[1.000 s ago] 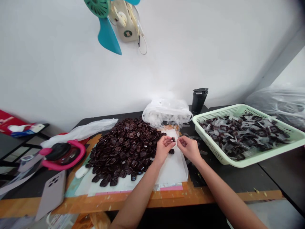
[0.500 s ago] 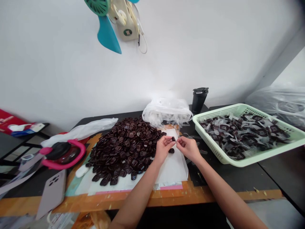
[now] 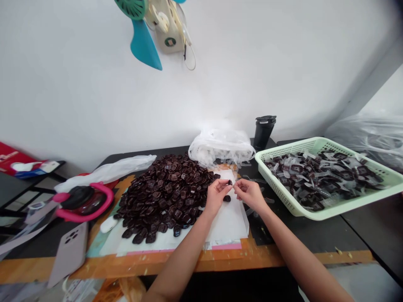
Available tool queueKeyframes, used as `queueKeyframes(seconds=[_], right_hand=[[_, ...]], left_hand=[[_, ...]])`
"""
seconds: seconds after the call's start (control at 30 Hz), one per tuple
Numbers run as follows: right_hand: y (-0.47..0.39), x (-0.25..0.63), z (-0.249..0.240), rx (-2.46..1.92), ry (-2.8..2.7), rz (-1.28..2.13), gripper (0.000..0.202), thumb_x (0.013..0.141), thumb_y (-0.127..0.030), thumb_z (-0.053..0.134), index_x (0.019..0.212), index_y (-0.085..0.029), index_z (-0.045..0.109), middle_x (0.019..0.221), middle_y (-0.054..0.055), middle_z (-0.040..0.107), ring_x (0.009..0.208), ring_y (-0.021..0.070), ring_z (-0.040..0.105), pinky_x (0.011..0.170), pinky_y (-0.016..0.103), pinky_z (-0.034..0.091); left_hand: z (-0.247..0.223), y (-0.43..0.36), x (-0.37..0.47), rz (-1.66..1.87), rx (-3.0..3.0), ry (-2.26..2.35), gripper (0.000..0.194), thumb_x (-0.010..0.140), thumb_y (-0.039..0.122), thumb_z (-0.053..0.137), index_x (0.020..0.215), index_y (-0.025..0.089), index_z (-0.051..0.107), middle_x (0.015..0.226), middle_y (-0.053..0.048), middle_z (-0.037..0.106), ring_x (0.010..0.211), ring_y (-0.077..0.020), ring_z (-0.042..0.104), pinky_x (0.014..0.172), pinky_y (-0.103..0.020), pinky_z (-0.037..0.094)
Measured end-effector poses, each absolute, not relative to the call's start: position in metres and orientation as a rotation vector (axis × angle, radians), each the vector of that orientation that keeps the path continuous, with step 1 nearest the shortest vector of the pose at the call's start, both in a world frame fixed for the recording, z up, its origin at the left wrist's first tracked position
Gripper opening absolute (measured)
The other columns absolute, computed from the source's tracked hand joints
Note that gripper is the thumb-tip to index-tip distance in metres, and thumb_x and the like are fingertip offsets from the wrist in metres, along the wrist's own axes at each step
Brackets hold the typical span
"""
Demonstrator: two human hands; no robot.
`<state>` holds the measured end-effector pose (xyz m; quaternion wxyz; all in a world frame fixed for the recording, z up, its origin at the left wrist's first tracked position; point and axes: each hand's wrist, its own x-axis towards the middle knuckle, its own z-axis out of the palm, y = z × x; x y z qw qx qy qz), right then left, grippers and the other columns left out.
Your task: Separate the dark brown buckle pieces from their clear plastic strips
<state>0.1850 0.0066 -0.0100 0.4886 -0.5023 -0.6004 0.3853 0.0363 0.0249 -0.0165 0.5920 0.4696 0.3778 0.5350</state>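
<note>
My left hand [image 3: 216, 195] pinches a small dark brown plastic buckle [image 3: 230, 183] between thumb and fingers, above a white paper sheet [image 3: 226, 222]. Close against it, my right hand [image 3: 249, 193] is closed at the fingertips on a thin clear plastic strip, mostly hidden, with only a pale sliver showing at the buckle. A loose buckle [image 3: 226, 198] lies on the paper just below my hands. To the left spreads a large heap of the same glossy buckles [image 3: 166, 188]. Behind my hands, a white plastic bag [image 3: 222, 140] spills clear strips.
On the right sits a pale green basket [image 3: 285, 197] of buckles with clear strips attached. A black tumbler [image 3: 264, 132] stands behind. At left are a pink-handled pot [image 3: 83, 203], a phone [image 3: 69, 251] and a white oval object [image 3: 108, 225]. A blue-bladed fan [image 3: 145, 44] hangs on the wall.
Both hands stay almost in place, still holding together at the buckle. My right fingers have shifted slightly; the view has moved a little.
</note>
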Motion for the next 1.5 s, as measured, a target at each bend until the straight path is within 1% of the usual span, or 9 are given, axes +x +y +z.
queueKeyframes(seconds=[0.1, 0.2, 0.33, 0.5, 0.63, 0.77, 1.0, 1.23, 1.5], right_hand=[[0.008, 0.186, -0.009, -1.231, -1.471, 0.854, 0.020, 0.079, -0.035, 0.059, 0.071, -0.016, 0.061, 0.058, 0.001, 0.059, 0.048, 0.0122, 0.054, 0.046, 0.022, 0.042], [0.008, 0.186, -0.008, -1.213, -1.483, 0.838, 0.021, 0.079, -0.035, 0.058, 0.070, -0.016, 0.061, 0.059, 0.002, 0.060, 0.051, 0.0127, 0.053, 0.048, 0.022, 0.042], [0.007, 0.184, -0.007, -1.225, -1.502, 0.811, 0.019, 0.078, -0.033, 0.058, 0.072, -0.016, 0.062, 0.060, 0.002, 0.060, 0.051, 0.0127, 0.053, 0.049, 0.023, 0.042], [0.006, 0.183, -0.007, -1.283, -1.537, 0.709, 0.016, 0.078, -0.030, 0.057, 0.071, -0.017, 0.062, 0.057, 0.000, 0.058, 0.049, 0.0116, 0.050, 0.047, 0.022, 0.039], [0.006, 0.184, -0.007, -1.313, -1.561, 0.649, 0.014, 0.078, -0.028, 0.057, 0.070, -0.017, 0.061, 0.056, -0.001, 0.057, 0.048, 0.0111, 0.048, 0.048, 0.022, 0.038], [0.005, 0.184, -0.006, -1.284, -1.556, 0.698, 0.014, 0.079, -0.027, 0.056, 0.072, -0.017, 0.061, 0.057, -0.001, 0.056, 0.049, 0.0113, 0.048, 0.047, 0.022, 0.037], [0.002, 0.180, -0.005, -1.272, -1.541, 0.710, 0.012, 0.081, -0.026, 0.055, 0.075, -0.017, 0.060, 0.061, 0.000, 0.058, 0.051, 0.0117, 0.050, 0.051, 0.022, 0.041], [0.001, 0.180, 0.000, -1.313, -1.553, 0.644, 0.011, 0.078, -0.024, 0.056, 0.070, -0.017, 0.058, 0.056, -0.001, 0.055, 0.049, 0.0107, 0.048, 0.049, 0.021, 0.038], [-0.001, 0.178, 0.004, -1.297, -1.547, 0.661, 0.011, 0.078, -0.025, 0.056, 0.071, -0.017, 0.059, 0.057, -0.001, 0.056, 0.049, 0.0107, 0.048, 0.049, 0.021, 0.037]], left_hand=[[-0.017, 0.023, 0.038, 1.202, 1.035, 0.845, 0.029, 0.067, 0.030, 0.078, 0.088, 0.014, 0.068, 0.084, -0.006, 0.069, 0.077, -0.0155, 0.063, 0.077, -0.030, 0.050], [-0.017, 0.023, 0.039, 1.193, 1.007, 0.848, 0.029, 0.066, 0.031, 0.079, 0.087, 0.014, 0.069, 0.081, -0.005, 0.069, 0.075, -0.0155, 0.063, 0.077, -0.032, 0.051], [-0.017, 0.025, 0.038, 1.219, 1.033, 0.878, 0.030, 0.062, 0.028, 0.082, 0.086, 0.014, 0.069, 0.083, -0.005, 0.070, 0.078, -0.0159, 0.064, 0.078, -0.030, 0.050], [-0.019, 0.027, 0.037, 1.230, 1.035, 0.880, 0.027, 0.062, 0.025, 0.081, 0.085, 0.014, 0.069, 0.084, -0.005, 0.070, 0.079, -0.0156, 0.064, 0.079, -0.030, 0.049], [-0.019, 0.025, 0.037, 1.223, 1.063, 0.879, 0.027, 0.062, 0.025, 0.082, 0.084, 0.014, 0.069, 0.082, -0.004, 0.069, 0.077, -0.0147, 0.063, 0.077, -0.028, 0.049], [-0.018, 0.023, 0.039, 1.238, 1.058, 0.897, 0.027, 0.063, 0.026, 0.080, 0.085, 0.014, 0.069, 0.082, -0.004, 0.069, 0.077, -0.0149, 0.062, 0.076, -0.029, 0.049], [-0.018, 0.024, 0.039, 1.251, 1.042, 0.884, 0.027, 0.063, 0.025, 0.080, 0.086, 0.015, 0.069, 0.080, -0.003, 0.069, 0.076, -0.0139, 0.062, 0.074, -0.027, 0.049], [-0.017, 0.023, 0.039, 1.268, 1.035, 0.854, 0.027, 0.064, 0.023, 0.080, 0.087, 0.015, 0.070, 0.085, -0.003, 0.070, 0.079, -0.0122, 0.062, 0.078, -0.024, 0.047], [-0.015, 0.024, 0.038, 1.264, 1.054, 0.888, 0.028, 0.062, 0.023, 0.081, 0.086, 0.014, 0.069, 0.077, -0.001, 0.069, 0.070, -0.0101, 0.060, 0.070, -0.022, 0.047]])
